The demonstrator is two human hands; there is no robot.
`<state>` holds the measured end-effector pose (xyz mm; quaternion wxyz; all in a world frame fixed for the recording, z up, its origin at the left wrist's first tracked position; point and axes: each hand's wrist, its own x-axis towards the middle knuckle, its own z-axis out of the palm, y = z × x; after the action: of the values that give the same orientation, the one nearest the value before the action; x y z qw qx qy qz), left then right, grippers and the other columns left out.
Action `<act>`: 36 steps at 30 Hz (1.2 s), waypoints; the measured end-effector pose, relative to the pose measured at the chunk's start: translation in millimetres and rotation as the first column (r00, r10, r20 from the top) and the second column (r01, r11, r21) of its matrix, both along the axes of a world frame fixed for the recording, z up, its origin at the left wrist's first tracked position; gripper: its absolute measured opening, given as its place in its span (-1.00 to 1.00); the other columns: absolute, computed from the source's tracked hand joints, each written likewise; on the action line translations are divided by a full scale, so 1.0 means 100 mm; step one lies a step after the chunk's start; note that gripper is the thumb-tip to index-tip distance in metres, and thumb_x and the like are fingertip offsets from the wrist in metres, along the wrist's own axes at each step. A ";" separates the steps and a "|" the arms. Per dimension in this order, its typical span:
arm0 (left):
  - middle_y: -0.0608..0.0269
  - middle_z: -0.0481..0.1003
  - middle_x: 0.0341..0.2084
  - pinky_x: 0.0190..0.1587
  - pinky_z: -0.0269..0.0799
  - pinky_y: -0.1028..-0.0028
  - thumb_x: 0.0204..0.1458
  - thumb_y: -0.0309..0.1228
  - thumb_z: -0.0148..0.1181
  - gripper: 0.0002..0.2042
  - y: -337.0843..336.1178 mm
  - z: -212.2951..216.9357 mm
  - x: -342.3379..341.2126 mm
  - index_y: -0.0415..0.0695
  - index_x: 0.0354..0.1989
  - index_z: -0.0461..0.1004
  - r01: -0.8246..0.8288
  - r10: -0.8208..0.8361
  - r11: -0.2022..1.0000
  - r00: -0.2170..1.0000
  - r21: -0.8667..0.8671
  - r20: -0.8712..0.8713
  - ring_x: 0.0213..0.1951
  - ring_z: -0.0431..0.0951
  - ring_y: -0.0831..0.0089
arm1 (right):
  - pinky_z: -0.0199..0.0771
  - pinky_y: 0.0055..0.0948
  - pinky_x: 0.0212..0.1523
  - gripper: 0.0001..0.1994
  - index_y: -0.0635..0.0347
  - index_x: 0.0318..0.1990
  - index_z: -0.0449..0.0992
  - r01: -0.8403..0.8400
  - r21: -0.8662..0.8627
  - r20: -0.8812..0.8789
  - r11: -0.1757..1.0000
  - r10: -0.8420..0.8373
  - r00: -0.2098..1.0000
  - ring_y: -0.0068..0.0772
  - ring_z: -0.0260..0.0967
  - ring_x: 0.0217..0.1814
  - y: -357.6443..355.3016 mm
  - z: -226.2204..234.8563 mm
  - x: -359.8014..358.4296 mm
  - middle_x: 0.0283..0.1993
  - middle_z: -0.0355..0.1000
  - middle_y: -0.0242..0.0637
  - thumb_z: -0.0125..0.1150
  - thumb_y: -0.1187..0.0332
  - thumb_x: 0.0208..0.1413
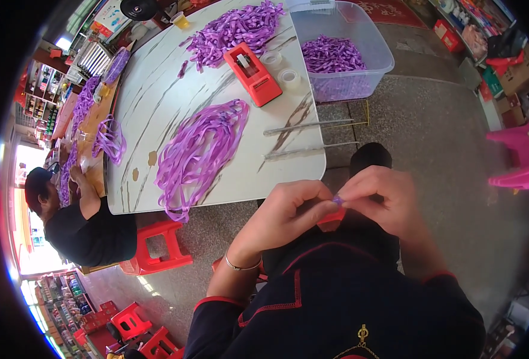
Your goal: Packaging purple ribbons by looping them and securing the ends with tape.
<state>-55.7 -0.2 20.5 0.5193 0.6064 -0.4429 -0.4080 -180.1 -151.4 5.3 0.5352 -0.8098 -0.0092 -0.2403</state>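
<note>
- The left hand (291, 209) is bent inward, its thumb and index finger nearly closed together at the tips, pinching a small purple piece (337, 201) from its left side.
- The right hand (387, 194) meets it from the other side, thumb and index fingertips also closed on the small purple piece; the fingers hide most of its shape.
- This piece is held in the air above the person's lap, just off the near right corner of the white marbled surface (138, 113); a red object (331, 220), too covered to identify, shows just below it.
- A thin bracelet (243, 267) circles the left wrist.
- On the surface, a loose bundle of long purple ribbons (204, 146) lies near the front edge, some loops hanging over it.
- Farther back lies a heap of short purple ribbon pieces (234, 33), with a red tape dispenser (258, 84) just in front and 2 tape rolls beside the dispenser.
- 2 metal rods (306, 126) jut past the right edge of the surface.
- A clear plastic bin (381, 63) stands to the right of the surface, holding more purple pieces (333, 55).
- A cup of yellow liquid (181, 22) stands at the far edge.
- At the left, a co-worker in black (91, 230) sits at a wooden surface (98, 161) with purple ribbons, near a red stool (162, 248).
</note>
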 end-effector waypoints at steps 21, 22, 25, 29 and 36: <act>0.31 0.34 -0.69 -0.58 0.18 0.62 -0.03 -0.55 0.09 -0.92 -0.04 -0.05 -0.02 -0.30 -0.50 0.42 -0.054 0.055 0.998 0.998 -0.022 0.042 -0.62 0.29 0.68 | 0.42 -0.59 -0.37 -0.88 0.27 -0.47 0.45 -0.051 0.217 -0.014 0.975 0.056 0.998 -0.45 0.44 -0.37 -0.01 -0.15 0.00 -0.39 0.45 -0.18 0.25 0.65 -0.19; 0.31 0.34 -0.69 -0.58 0.18 0.62 -0.03 -0.55 0.09 -0.92 -0.04 -0.05 -0.02 -0.30 -0.50 0.42 -0.054 0.055 0.998 0.998 -0.022 0.041 -0.62 0.29 0.68 | 0.42 -0.59 -0.37 -0.88 0.27 -0.47 0.45 -0.051 0.217 -0.015 0.975 0.056 0.998 -0.45 0.44 -0.37 -0.01 -0.16 0.00 -0.39 0.45 -0.18 0.25 0.65 -0.19; 0.33 0.35 -0.69 -0.58 0.18 0.64 -0.02 -0.54 0.10 -0.91 -0.06 -0.05 -0.02 -0.30 -0.51 0.42 -0.060 0.060 0.998 0.998 -0.003 -0.010 -0.61 0.31 0.70 | 0.35 -0.67 -0.50 -0.88 0.23 -0.42 0.50 -0.030 0.212 0.051 0.977 0.019 0.999 -0.57 0.42 -0.41 -0.01 -0.18 0.02 -0.40 0.47 -0.28 0.25 0.60 -0.17; 0.37 0.35 -0.69 -0.59 0.16 0.66 -0.02 -0.54 0.10 -0.90 -0.06 -0.07 -0.03 -0.30 -0.52 0.41 -0.064 0.065 0.998 0.991 0.010 -0.120 -0.62 0.30 0.72 | 0.38 -0.62 -0.46 -0.88 0.23 -0.47 0.47 -0.015 0.091 0.050 0.996 0.010 0.999 -0.49 0.43 -0.42 -0.03 -0.12 0.02 -0.42 0.47 -0.25 0.27 0.60 -0.20; 0.39 0.33 -0.70 -0.60 0.14 0.67 -0.02 -0.55 0.11 -0.91 -0.07 -0.07 -0.03 -0.29 -0.53 0.41 -0.077 0.079 0.997 0.993 0.028 -0.087 -0.61 0.26 0.75 | 0.41 -0.58 -0.44 -0.86 0.20 -0.52 0.44 0.003 -0.022 0.084 1.000 -0.001 0.996 -0.44 0.44 -0.42 -0.05 -0.14 0.04 -0.45 0.46 -0.25 0.27 0.62 -0.21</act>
<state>-58.3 -7.3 13.5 0.5463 0.6110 -0.3904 -0.4193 -176.2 -156.6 -9.0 0.5251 -0.8049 -0.0334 -0.2744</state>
